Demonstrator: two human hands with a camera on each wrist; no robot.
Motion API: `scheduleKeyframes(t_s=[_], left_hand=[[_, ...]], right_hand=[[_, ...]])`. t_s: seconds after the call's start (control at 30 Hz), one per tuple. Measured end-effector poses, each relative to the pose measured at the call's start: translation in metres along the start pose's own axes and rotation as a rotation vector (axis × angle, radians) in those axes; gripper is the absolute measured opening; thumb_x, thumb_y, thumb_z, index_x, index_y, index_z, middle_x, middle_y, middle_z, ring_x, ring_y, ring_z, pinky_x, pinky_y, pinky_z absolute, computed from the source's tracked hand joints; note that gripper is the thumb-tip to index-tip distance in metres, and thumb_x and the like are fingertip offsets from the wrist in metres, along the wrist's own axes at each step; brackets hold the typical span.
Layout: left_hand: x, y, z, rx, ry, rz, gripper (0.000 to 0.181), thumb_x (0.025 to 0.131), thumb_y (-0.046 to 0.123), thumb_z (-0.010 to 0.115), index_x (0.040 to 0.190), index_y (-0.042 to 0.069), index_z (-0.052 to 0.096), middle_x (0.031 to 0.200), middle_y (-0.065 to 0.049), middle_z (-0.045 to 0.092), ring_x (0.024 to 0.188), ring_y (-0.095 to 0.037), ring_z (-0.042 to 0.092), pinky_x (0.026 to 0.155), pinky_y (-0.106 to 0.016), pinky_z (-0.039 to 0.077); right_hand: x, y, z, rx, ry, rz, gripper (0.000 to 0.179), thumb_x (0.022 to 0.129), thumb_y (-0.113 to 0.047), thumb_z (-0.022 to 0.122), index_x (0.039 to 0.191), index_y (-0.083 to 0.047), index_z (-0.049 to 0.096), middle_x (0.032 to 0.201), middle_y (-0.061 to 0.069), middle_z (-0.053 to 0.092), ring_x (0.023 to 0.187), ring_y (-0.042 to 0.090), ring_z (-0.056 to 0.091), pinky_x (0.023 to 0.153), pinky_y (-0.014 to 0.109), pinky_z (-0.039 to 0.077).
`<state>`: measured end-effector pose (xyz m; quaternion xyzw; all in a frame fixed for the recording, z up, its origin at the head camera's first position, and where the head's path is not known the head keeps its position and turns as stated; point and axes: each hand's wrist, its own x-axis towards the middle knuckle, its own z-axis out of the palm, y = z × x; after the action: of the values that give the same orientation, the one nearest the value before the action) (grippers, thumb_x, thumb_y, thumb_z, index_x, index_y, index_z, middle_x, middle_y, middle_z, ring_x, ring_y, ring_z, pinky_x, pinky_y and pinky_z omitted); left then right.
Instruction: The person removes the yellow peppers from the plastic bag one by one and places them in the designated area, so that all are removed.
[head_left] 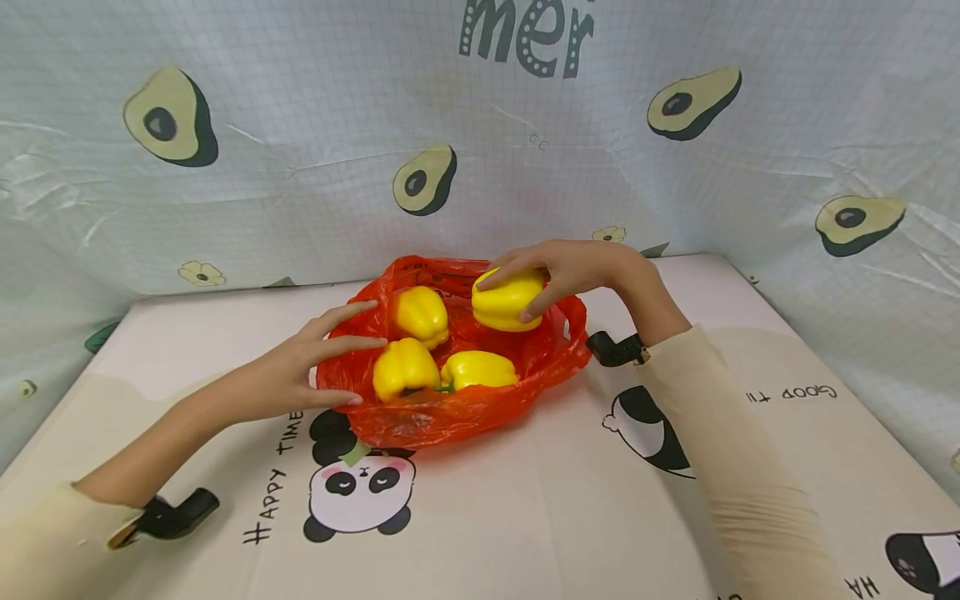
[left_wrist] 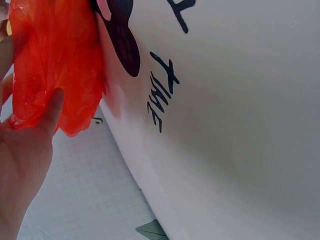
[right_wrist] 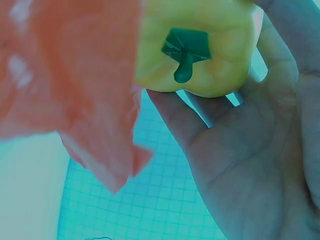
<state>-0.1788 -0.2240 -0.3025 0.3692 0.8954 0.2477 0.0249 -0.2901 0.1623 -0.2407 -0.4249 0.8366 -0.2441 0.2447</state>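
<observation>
A red plastic bag [head_left: 457,425] sits on the table with its mouth spread wide. Three yellow bell peppers lie inside: one at the back left [head_left: 422,315], one at the front left [head_left: 405,369] and one lying on its side at the front [head_left: 480,369]. My right hand [head_left: 585,265] grips a fourth yellow pepper [head_left: 508,302] from above at the bag's right rear, thumb and fingers around it; its green stem [right_wrist: 186,55] shows in the right wrist view. My left hand [head_left: 279,379] rests against the bag's left side with fingers extended.
A pale table cover [head_left: 525,517] with printed pandas and lettering lies under the bag. Behind it hangs a whitish sheet [head_left: 315,108] printed with avocados, meeting the table's back edge. Black camera mounts sit at the left wrist [head_left: 176,514] and right wrist [head_left: 615,348].
</observation>
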Motion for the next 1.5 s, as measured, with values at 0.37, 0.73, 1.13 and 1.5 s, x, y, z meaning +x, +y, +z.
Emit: scheduleKeyframes(t_s=[0.37,0.73,1.13,1.5], left_hand=[[0.002,-0.002,0.0,0.003,0.016,0.03,0.062,0.083,0.025,0.085,0.14,0.018,0.061,0.164,-0.012,0.025,0.147,-0.043,0.024,0.105,-0.072,0.038],[0.003,-0.001,0.004,0.005,0.048,0.036,0.059,0.083,0.023,0.086,0.137,0.017,0.064,0.162,-0.014,0.027,0.146,-0.045,0.025,0.103,-0.072,0.04],[0.004,0.003,0.004,0.002,0.041,0.017,0.058,0.083,0.023,0.086,0.137,0.018,0.063,0.162,-0.014,0.027,0.147,-0.044,0.025,0.104,-0.072,0.04],[0.004,0.002,0.006,0.001,0.056,0.027,0.058,0.082,0.018,0.086,0.135,0.016,0.064,0.161,-0.016,0.028,0.146,-0.045,0.026,0.104,-0.072,0.039]], right_hand=[[-0.021,-0.004,-0.007,-0.036,0.042,0.026,0.056,0.089,-0.023,0.075,0.143,-0.031,0.06,0.156,0.0,0.043,0.134,0.023,0.045,0.102,0.04,0.05],[-0.045,-0.001,-0.013,-0.079,0.074,0.03,0.057,0.089,-0.021,0.076,0.143,-0.031,0.06,0.154,0.0,0.045,0.134,0.023,0.045,0.104,0.042,0.049],[-0.065,0.007,-0.017,-0.075,0.107,0.054,0.057,0.09,-0.022,0.077,0.143,-0.03,0.06,0.153,0.001,0.046,0.135,0.025,0.044,0.102,0.044,0.049],[-0.08,0.014,-0.016,-0.095,0.16,0.07,0.051,0.089,-0.018,0.077,0.139,-0.024,0.064,0.148,0.005,0.048,0.129,0.027,0.047,0.098,0.043,0.052]])
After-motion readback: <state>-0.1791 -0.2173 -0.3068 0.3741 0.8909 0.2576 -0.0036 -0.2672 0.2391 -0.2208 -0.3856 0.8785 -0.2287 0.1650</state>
